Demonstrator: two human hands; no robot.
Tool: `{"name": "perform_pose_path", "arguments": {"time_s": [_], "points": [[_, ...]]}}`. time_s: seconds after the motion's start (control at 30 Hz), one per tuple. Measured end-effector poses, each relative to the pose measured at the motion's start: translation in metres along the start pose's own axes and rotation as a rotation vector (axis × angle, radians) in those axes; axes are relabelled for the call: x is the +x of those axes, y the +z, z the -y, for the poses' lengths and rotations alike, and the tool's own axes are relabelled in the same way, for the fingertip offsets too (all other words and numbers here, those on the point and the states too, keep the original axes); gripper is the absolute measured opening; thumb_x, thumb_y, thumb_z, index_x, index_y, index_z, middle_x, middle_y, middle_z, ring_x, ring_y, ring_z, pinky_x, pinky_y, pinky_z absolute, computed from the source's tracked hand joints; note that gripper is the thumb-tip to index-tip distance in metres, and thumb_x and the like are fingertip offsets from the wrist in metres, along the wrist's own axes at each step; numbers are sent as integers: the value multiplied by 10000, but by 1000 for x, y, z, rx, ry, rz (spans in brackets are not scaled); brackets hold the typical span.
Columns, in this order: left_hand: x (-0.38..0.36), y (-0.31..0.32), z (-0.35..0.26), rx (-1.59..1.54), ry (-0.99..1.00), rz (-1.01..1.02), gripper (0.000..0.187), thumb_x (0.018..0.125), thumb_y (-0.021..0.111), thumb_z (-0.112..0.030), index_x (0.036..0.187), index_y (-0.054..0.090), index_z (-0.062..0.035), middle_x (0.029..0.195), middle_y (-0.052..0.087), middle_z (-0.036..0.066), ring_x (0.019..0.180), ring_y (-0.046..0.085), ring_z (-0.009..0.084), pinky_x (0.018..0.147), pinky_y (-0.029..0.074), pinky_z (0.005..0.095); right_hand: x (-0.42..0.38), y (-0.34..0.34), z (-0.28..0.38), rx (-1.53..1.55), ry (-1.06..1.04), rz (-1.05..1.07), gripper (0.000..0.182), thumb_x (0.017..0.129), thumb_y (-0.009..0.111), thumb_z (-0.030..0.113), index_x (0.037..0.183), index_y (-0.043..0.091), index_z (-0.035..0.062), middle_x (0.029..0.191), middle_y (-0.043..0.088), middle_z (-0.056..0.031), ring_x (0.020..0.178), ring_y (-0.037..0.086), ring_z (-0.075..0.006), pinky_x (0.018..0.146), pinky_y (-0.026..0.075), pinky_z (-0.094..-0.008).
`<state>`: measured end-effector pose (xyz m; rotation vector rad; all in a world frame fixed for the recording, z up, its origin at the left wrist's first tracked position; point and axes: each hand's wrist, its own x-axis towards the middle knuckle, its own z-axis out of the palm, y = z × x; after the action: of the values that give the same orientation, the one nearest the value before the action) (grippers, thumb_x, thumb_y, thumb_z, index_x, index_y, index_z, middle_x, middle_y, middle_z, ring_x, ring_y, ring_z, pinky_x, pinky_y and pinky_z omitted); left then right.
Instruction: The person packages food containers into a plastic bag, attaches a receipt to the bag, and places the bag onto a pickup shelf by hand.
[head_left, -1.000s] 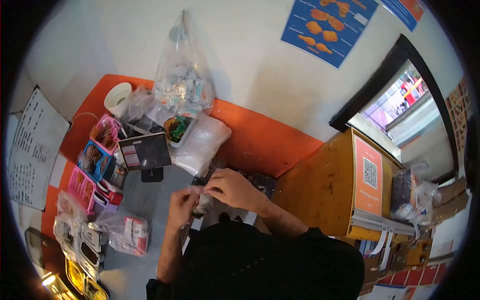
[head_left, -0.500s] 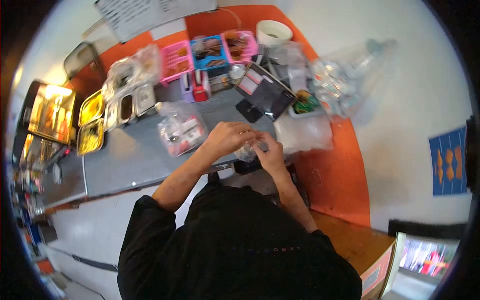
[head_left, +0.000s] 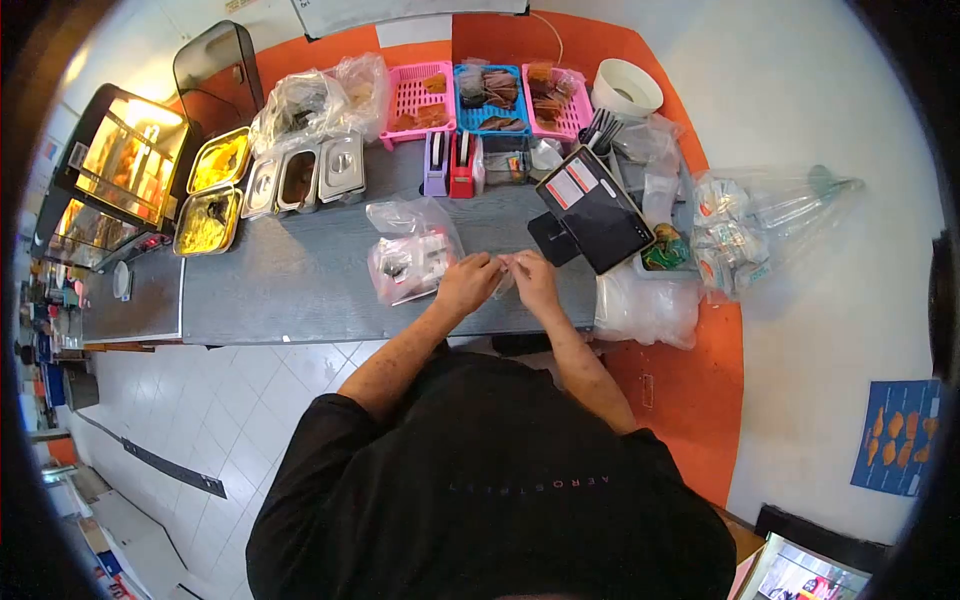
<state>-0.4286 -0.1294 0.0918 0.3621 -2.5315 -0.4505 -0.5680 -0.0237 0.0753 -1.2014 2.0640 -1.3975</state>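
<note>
Both hands meet at the near edge of the grey counter [head_left: 300, 290], with a small clear plastic bag [head_left: 503, 278] held between them. Left hand [head_left: 468, 283] closed on the bag from its side, fingers curled and pressed together; right hand [head_left: 535, 280] pinching the top of the same bag with thumb and fingertips. Hard to tell what is inside, too small and partly hidden by the fingers. Seems to be the closing or tying of the bag mouth, about in the middle: bag already gathered and gripped, not yet put down or released.

Just left of the hands lies a larger plastic bag with packets [head_left: 412, 262], touching the counter and near the left hand. To the right stands a tilted black tablet on a stand [head_left: 595, 208], and beyond it a soft white plastic bag [head_left: 645, 305] at the counter end. Further back: pink and blue baskets [head_left: 485, 92], a white cup [head_left: 625, 90], steel containers with lids [head_left: 305, 175], and a lit display case [head_left: 120, 170] on the far left.

Compared with half a second ago, mostly a turn of the head: whole counter now more level and central, display case in fuller view. Hands still joined on the small bag, moved a little forward over the counter edge; grip looks unchanged.
</note>
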Motion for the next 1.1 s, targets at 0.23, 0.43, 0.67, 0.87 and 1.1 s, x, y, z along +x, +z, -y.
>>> {"name": "perform_pose_path", "arguments": {"time_s": [0.23,0.43,0.67,0.87,1.1], "points": [[-51,6,29,144,-71,407,210,911,538,-287,925,574,-81,853,637,98,741,667,303,593,530,448,29,8,-30,-457,118,-64,290,899,615,327,860,714,58,885,689,-142,868,642,-358,751,498,-433],[-104,-52,43,-292,3,382,353,835,702,-364,973,584,-62,878,623,126,786,640,337,669,514,471,63,-22,-11,-60,319,252,730,776,762,420,1345,505,42,1211,606,-181,1077,600,-340,889,476,-411],[-77,-93,96,74,-374,-251,742,634,864,-318,1216,550,17,1204,586,194,1122,542,404,984,418,450,81,52,85,-611,-223,534,1350,480,903,492,1521,141,95,1556,184,-185,1448,122,-376,1111,138,-590],[-66,-44,172,-903,-863,18,583,652,793,-363,1102,641,-27,1155,621,202,1091,581,341,966,423,472,108,139,63,-60,48,436,1115,560,880,417,1457,299,98,1387,497,-169,1291,465,-317,1067,306,-511],[7,-100,147,-504,-551,820,641,831,679,-384,1353,487,-66,1404,446,191,1327,388,299,1147,244,425,106,178,78,174,31,444,541,773,722,156,1254,524,8,1173,614,-171,1088,593,-245,945,458,-354]]}}
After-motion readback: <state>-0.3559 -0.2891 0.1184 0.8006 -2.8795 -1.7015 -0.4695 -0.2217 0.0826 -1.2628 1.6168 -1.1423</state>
